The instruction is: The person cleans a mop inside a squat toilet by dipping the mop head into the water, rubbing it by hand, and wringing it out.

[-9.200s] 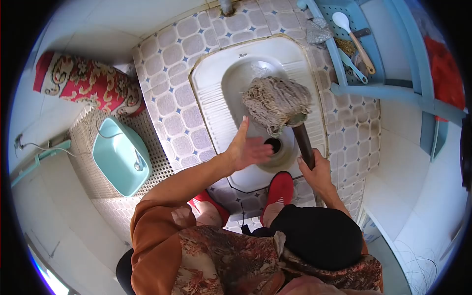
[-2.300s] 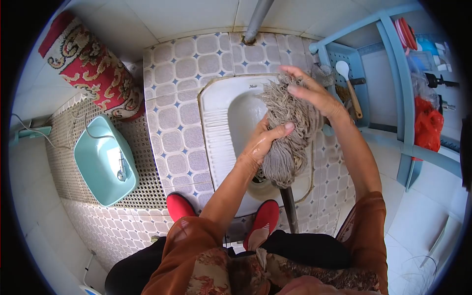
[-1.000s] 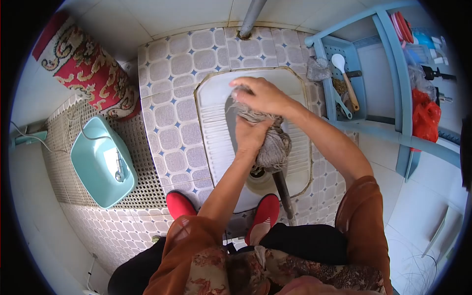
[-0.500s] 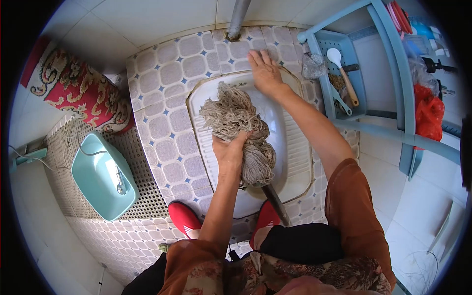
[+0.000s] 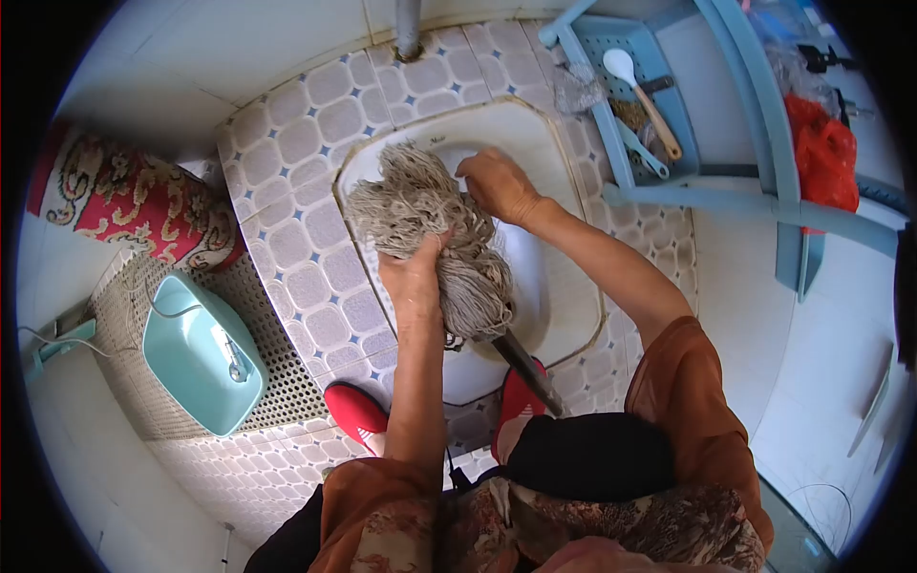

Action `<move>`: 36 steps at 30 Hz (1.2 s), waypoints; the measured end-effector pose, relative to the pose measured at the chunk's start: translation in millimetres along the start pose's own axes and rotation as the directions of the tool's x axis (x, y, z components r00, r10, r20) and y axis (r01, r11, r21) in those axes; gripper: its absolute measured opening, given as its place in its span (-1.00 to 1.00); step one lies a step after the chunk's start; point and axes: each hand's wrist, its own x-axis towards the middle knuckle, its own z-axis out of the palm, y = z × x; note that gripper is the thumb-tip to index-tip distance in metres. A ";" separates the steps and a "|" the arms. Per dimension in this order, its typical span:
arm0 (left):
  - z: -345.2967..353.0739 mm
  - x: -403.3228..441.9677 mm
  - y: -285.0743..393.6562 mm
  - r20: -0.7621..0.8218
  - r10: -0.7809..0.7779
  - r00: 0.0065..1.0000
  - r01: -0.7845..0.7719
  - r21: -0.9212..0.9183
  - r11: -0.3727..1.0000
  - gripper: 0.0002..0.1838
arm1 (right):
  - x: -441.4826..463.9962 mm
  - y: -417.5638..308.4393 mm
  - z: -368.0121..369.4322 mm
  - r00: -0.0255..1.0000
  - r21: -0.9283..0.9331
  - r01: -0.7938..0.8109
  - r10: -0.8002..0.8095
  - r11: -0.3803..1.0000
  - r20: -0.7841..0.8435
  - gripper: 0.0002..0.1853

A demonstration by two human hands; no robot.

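Observation:
A grey string mop head (image 5: 425, 215) is held over the white squat toilet (image 5: 564, 286), its metal handle (image 5: 530, 372) slanting down toward my feet. My left hand (image 5: 413, 286) is wrapped round the mop strands from the near left side. My right hand (image 5: 501, 186) is at the mop's right edge, above the toilet basin. Its fingers are curled together, with the fingertips close to the strands; whether a strand is between them is hidden.
A turquoise basin (image 5: 181, 372) with a shower head (image 5: 235, 363) in it stands on a perforated mat (image 5: 287, 382) at left, near a rolled red patterned rug (image 5: 143, 205). A blue rack (image 5: 764, 124) at right holds a white spoon (image 5: 621, 65) and a red bag (image 5: 823, 158). A pipe (image 5: 408, 29) rises behind.
My right hand has come off the floor tiles behind the toilet and moved to the mop's right edge, its spread fingers now curled. My left hand keeps its hold on the mop head.

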 end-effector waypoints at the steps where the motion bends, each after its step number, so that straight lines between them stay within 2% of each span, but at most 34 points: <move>1: 1.1 -0.6 1.9 0.014 0.013 1.000 -0.013 0.012 1.000 -0.48 | -10.6 3.2 7.5 1.000 0.009 -0.008 0.008 1.000 0.021 -0.76; 3: 0.2 -1.7 1.3 0.001 0.032 0.999 -0.032 0.017 0.999 -0.50 | -28.8 5.2 26.4 0.998 0.039 -0.028 0.026 0.999 0.053 -0.76; 4: -0.9 -1.8 0.8 -0.006 0.030 1.000 -0.030 0.016 0.999 -0.50 | -33.2 6.2 36.5 0.990 0.009 -0.137 0.136 0.991 0.037 -0.71; 6: -5.8 1.9 -2.1 0.008 0.041 0.999 -0.041 0.044 0.998 -0.50 | -42.3 0.0 58.9 0.979 -0.238 -0.135 0.167 0.962 0.120 -0.66; 8: -3.6 1.4 -1.1 0.012 0.041 0.999 -0.042 0.053 0.998 -0.50 | -69.7 15.3 117.3 0.983 0.227 -0.163 0.177 0.960 -0.043 -0.51; 10: -0.1 1.3 1.0 0.025 0.014 1.000 -0.015 0.050 0.999 -0.48 | -74.1 14.7 139.6 0.990 0.285 -0.059 0.019 0.957 0.139 -0.55; 12: 4.8 0.0 6.6 0.054 -0.043 0.998 0.041 0.049 0.998 -0.44 | -76.3 17.0 135.8 0.938 0.236 -0.152 0.065 0.960 0.341 -0.61; 14: 5.9 7.8 0.2 0.075 -0.071 0.995 0.064 0.090 0.994 -0.43 | -56.4 3.1 66.7 0.797 0.018 -0.386 0.324 0.922 0.510 -0.70; 15: 6.0 10.2 -2.2 0.082 -0.087 0.993 0.078 0.113 0.991 -0.42 | -56.4 0.2 50.6 0.793 0.094 -0.468 0.370 0.879 0.484 -0.73; 16: 8.9 9.5 -0.1 0.129 -0.104 0.986 0.090 0.117 0.989 -0.34 | -59.4 -1.4 37.4 0.782 0.171 -0.541 0.418 0.823 0.462 -0.74; 17: 9.2 11.6 -3.3 0.103 -0.108 0.989 0.091 0.159 0.983 -0.31 | -60.5 -5.3 20.9 0.766 0.247 -0.603 0.465 0.758 0.443 -0.73; 18: 8.4 14.9 -9.2 0.077 -0.109 0.991 0.092 0.200 0.975 -0.28 | -63.0 -10.8 4.0 0.639 0.345 -0.757 0.517 0.555 0.570 -0.70; 19: 8.5 17.3 -13.1 0.050 -0.110 0.993 0.095 0.241 0.966 -0.25 | -70.0 -18.4 -6.6 0.602 0.438 -0.798 0.530 0.413 0.597 -0.69; 20: 10.9 15.8 -15.0 0.066 -0.093 0.994 0.070 0.289 0.955 -0.17 | -81.2 -27.7 -13.4 0.563 0.516 -0.818 0.535 0.255 0.630 -0.67; 21: 13.3 14.3 -22.8 0.082 -0.037 0.996 0.012 0.294 0.956 -0.17 | -93.5 -37.4 -20.0 0.524 0.575 -0.814 0.531 0.082 0.666 -0.66; 23: 23.5 10.4 -38.9 0.128 0.076 0.989 -0.113 0.310 0.944 -0.16 | -111.8 -56.2 -38.3 0.424 0.582 -0.802 0.558 -0.136 0.713 -0.57; 24: 29.6 4.1 -44.1 0.181 0.143 0.973 -0.210 0.440 0.873 -0.20 | -120.6 -64.5 -43.1 0.375 0.578 -0.779 0.559 -0.242 0.739 -0.52; 25: 33.6 2.9 -50.9 0.311 0.236 0.921 -0.377 0.549 0.746 -0.28 | -130.8 -68.4 -42.9 0.463 0.670 -0.729 0.623 -0.138 0.631 -0.49; 27: 30.9 3.6 -74.9 0.405 0.135 0.904 -0.388 0.649 0.655 -0.34 | -150.1 -75.3 -39.3 0.610 0.796 -0.599 0.697 0.092 0.378 -0.40; 28: 31.5 2.0 -67.8 0.447 0.114 0.888 -0.423 0.693 0.584 -0.36 | -155.5 -85.5 -41.6 0.671 0.734 -0.600 0.700 0.317 0.245 -0.36; 30: 35.8 -3.7 -39.1 0.525 0.052 0.850 -0.494 0.758 0.427 -0.40 | -166.6 -107.6 -48.5 0.792 0.483 -0.533 0.610 0.695 -0.004 -0.25; 33: 41.1 2.8 -18.9 0.509 0.139 0.849 -0.528 0.823 0.210 -0.45 | -187.1 -127.2 -50.1 0.780 0.279 -0.616 0.620 0.737 0.085 -0.13; 36: 47.1 20.8 -20.3 0.432 0.323 0.842 -0.493 0.859 0.138 -0.49 | -211.8 -127.8 -30.2 0.736 0.180 -0.676 0.665 0.715 0.125 -0.15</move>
